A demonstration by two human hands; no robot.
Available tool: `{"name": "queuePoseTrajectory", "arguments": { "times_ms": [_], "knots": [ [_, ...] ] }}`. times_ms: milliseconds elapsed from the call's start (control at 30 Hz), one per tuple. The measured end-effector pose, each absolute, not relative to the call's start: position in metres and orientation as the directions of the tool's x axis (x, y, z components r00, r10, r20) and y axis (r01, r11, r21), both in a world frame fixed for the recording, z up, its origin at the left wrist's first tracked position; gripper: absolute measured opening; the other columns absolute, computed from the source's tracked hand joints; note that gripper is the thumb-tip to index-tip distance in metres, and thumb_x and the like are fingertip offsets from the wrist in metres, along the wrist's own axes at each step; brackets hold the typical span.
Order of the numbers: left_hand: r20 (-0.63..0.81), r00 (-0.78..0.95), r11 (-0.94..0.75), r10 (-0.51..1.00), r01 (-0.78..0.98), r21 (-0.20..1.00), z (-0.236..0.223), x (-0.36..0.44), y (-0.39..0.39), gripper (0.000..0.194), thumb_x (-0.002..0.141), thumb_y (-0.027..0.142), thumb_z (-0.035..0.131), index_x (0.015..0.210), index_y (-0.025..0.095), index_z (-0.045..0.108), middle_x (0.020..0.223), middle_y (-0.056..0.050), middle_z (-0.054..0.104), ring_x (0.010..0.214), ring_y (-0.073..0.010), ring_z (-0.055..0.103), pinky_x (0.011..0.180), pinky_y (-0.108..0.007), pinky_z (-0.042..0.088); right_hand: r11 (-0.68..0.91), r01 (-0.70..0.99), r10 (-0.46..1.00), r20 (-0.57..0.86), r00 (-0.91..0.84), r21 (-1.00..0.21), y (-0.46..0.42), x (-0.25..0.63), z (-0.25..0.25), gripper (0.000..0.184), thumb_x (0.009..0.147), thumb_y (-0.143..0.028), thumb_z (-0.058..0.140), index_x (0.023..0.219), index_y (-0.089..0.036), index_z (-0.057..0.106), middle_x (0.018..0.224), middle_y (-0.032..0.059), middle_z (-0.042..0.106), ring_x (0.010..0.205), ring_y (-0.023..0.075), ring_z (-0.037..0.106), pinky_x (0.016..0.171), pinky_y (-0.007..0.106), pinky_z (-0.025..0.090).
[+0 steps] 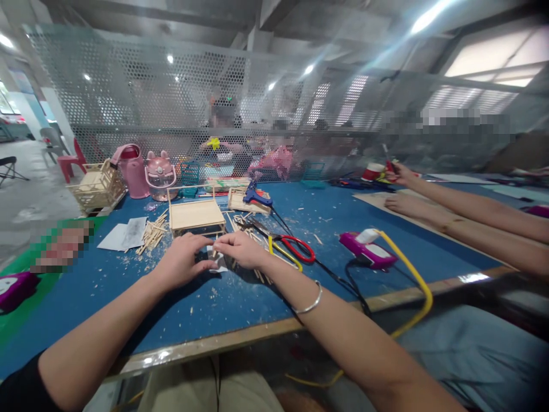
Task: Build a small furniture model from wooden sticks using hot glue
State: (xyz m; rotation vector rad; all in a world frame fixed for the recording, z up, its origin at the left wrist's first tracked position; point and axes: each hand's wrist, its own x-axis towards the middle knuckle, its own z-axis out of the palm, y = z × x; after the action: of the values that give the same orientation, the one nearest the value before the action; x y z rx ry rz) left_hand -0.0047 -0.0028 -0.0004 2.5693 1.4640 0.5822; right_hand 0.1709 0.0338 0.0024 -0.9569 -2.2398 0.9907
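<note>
My right hand (241, 249) pinches a short wooden stick (215, 252) between thumb and fingertips, above a small piece of white paper (219, 265). Facing it, my left hand (185, 258) is curved with thumb and fingers apart, its fingertips close to the stick. Just behind both hands stands a small model of pale wooden sticks (197, 215), with a flat slatted panel and upright posts. To its left lie a pile of loose sticks (153, 233) and white paper sheets (122, 234). More sticks are partly hidden under my right wrist.
Red-handled scissors (299, 248) and a blue glue gun (258, 198) lie beyond my right hand. A purple power socket (369, 252) has a yellow cable. Pink bottles (132, 171) stand at the back left, before a perforated screen (171, 91). A co-worker's arms (454, 214) reach in from the right.
</note>
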Motion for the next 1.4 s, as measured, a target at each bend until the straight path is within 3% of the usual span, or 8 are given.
{"name": "queuePoseTrajectory", "arguments": {
  "times_ms": [233,633,767,900,1000,1133,1267,1400],
  "knots": [
    [0.337,0.482,-0.574,0.809,0.771,0.276,0.000,-0.012,-0.002,0.021,0.080,0.038,0.053,0.088,0.025,0.067,0.085,-0.002,0.068,0.086,-0.0171,0.054,0.081,-0.030,0.036,0.536,0.317,0.656,0.150,-0.739,-0.782,0.030,0.174,0.006,0.027,0.076,-0.034,0.051,0.067,-0.011,0.062,0.054,-0.0037,0.045,0.053,0.0080,0.037,0.051,0.020,0.027],
    [0.454,0.202,-0.446,0.868,0.719,0.533,-0.002,0.000,-0.012,0.026,0.078,0.027,0.053,0.102,0.020,0.061,0.081,-0.001,0.069,0.073,-0.0132,0.060,0.073,-0.024,0.045,0.417,0.301,0.802,0.191,-0.567,-0.858,0.035,0.169,0.003,0.029,0.072,-0.039,0.057,0.070,-0.011,0.065,0.053,-0.0033,0.048,0.051,0.0077,0.036,0.049,0.021,0.027],
    [0.414,0.198,-0.441,0.889,0.613,0.655,-0.003,0.000,-0.013,0.042,0.079,0.028,0.052,0.120,0.019,0.049,0.081,-0.002,0.069,0.074,-0.0134,0.062,0.075,-0.025,0.045,0.523,0.303,0.778,0.301,-0.551,-0.797,0.032,0.172,0.007,0.024,0.072,-0.030,0.059,0.086,-0.012,0.066,0.058,-0.0028,0.052,0.053,0.0082,0.041,0.052,0.021,0.032],
    [0.355,0.233,-0.423,0.905,0.566,0.708,-0.002,0.000,-0.013,0.057,0.081,0.028,0.049,0.134,0.016,0.029,0.084,-0.003,0.069,0.077,-0.0127,0.062,0.079,-0.026,0.044,0.659,0.276,0.681,0.399,-0.614,-0.700,0.032,0.174,0.009,0.016,0.074,-0.026,0.060,0.080,-0.014,0.069,0.067,0.0010,0.060,0.063,0.0106,0.051,0.060,0.022,0.037],
    [0.310,0.255,-0.400,0.916,0.631,0.665,-0.004,-0.001,-0.012,0.066,0.080,0.027,0.050,0.137,0.016,0.019,0.093,-0.004,0.068,0.084,-0.0142,0.061,0.081,-0.027,0.043,0.697,0.339,0.678,0.427,-0.599,-0.631,0.037,0.176,0.005,0.013,0.074,-0.023,0.060,0.075,-0.013,0.069,0.067,0.0023,0.061,0.064,0.0112,0.053,0.062,0.022,0.038],
    [0.278,0.376,-0.467,0.884,0.753,0.464,-0.009,-0.003,-0.006,0.079,0.076,0.029,0.055,0.139,0.014,0.010,0.108,-0.007,0.064,0.109,-0.0199,0.050,0.092,-0.033,0.036,0.730,0.493,0.661,0.307,-0.684,-0.473,0.043,0.175,-0.002,0.012,0.074,-0.019,0.059,0.075,-0.013,0.069,0.069,0.0038,0.064,0.065,0.0119,0.055,0.063,0.023,0.037],
    [0.202,0.425,-0.470,0.882,0.818,0.332,-0.014,-0.002,-0.001,0.079,0.077,0.031,0.054,0.140,0.013,0.009,0.107,-0.007,0.065,0.112,-0.0247,0.047,0.090,-0.036,0.036,0.778,0.578,0.627,0.241,-0.741,-0.247,0.041,0.171,-0.005,0.013,0.075,-0.021,0.058,0.075,-0.015,0.069,0.075,0.0047,0.067,0.071,0.0149,0.057,0.070,0.028,0.032],
    [0.190,0.425,-0.464,0.885,0.839,0.284,-0.015,-0.001,0.001,0.078,0.077,0.033,0.052,0.140,0.012,0.011,0.108,-0.008,0.064,0.112,-0.0274,0.047,0.088,-0.037,0.037,0.809,0.552,0.585,0.196,-0.787,-0.200,0.039,0.172,-0.004,0.013,0.076,-0.022,0.057,0.076,-0.016,0.069,0.075,0.0035,0.067,0.072,0.0144,0.057,0.070,0.028,0.028]
  ]
}}
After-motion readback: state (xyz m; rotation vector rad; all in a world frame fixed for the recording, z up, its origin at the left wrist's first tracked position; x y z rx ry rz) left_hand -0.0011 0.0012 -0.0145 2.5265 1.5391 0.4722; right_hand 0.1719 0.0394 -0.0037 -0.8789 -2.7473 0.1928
